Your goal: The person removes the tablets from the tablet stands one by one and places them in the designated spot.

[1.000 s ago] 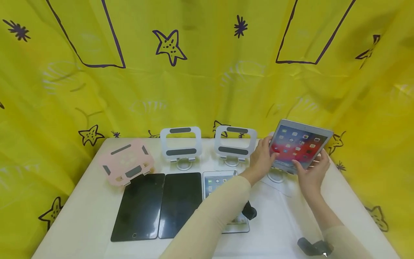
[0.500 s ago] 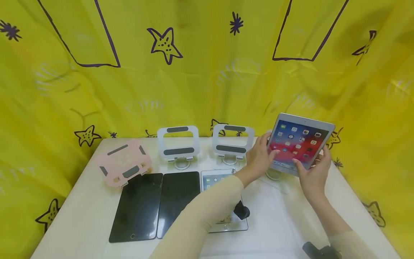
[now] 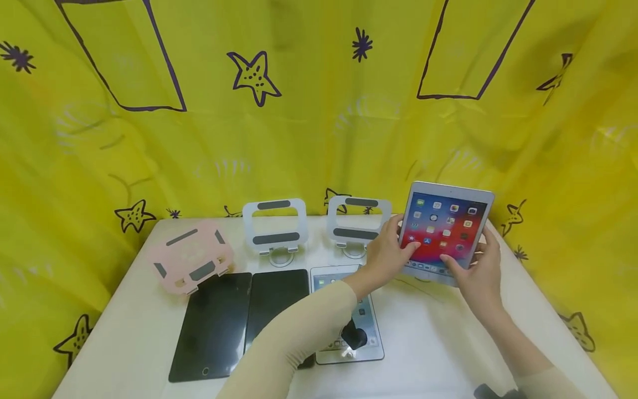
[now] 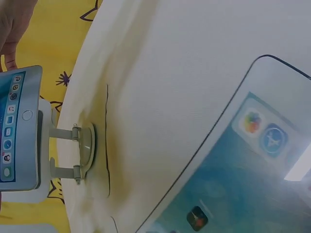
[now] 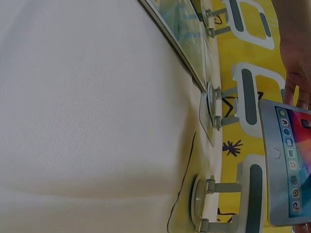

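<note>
A silver-framed tablet [image 3: 441,230], its screen lit with app icons, is held up above the back right of the table. My left hand [image 3: 385,254] grips its left edge with the thumb over the screen. My right hand [image 3: 482,274] holds the lower right side, thumb also on the front and fingers behind. Right behind the tablet stands a tablet stand [image 4: 86,148] on a round base, mostly hidden in the head view. In the right wrist view this stand [image 5: 252,204] shows its dark pad; whether the tablet touches it I cannot tell.
Two white stands [image 3: 276,238] [image 3: 355,234] stand along the back. A pink stand [image 3: 191,255] leans at left. Two black tablets [image 3: 214,327] [image 3: 279,293] and a white lit tablet [image 3: 371,332] lie in a row, partly under my left forearm. A yellow curtain [image 3: 309,138] hangs behind.
Both hands have moved the tablet left and slightly down, turning it a little more upright. It now covers more of the stand behind it. The lying tablets have stayed put.
</note>
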### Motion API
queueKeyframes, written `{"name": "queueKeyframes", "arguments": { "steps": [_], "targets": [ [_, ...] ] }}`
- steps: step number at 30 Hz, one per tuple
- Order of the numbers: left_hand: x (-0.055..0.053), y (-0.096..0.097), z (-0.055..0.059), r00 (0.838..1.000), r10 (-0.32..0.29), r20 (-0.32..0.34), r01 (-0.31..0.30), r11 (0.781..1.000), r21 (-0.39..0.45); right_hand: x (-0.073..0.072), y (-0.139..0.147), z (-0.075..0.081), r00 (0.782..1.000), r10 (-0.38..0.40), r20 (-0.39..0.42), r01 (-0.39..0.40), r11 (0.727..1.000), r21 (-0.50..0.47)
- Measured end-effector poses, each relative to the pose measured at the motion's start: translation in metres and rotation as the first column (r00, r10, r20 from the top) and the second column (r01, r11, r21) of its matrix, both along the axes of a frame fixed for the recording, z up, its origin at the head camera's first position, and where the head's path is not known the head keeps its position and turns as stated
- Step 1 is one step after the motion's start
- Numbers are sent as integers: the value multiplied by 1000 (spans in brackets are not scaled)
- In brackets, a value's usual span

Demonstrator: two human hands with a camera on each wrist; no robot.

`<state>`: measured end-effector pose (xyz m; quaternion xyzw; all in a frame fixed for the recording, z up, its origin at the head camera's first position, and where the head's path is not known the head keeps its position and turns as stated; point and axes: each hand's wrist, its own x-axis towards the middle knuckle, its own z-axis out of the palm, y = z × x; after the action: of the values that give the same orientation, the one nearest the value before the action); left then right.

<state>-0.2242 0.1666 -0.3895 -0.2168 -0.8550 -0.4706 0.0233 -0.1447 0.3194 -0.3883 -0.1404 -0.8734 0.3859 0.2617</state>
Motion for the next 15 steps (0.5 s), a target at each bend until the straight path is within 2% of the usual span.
{"name": "queueKeyframes", "arguments": {
  "steps": [7,15],
  "targets": [
    [5,-14,-6,998,30,50,-31,999,15,6,-9,2,996,40,79,-40,999,-3],
    [12,-26,-19,994,17,107,-21,999,44,13,-16,-1,981,96,167,-89,995,-50]
  ]
}}
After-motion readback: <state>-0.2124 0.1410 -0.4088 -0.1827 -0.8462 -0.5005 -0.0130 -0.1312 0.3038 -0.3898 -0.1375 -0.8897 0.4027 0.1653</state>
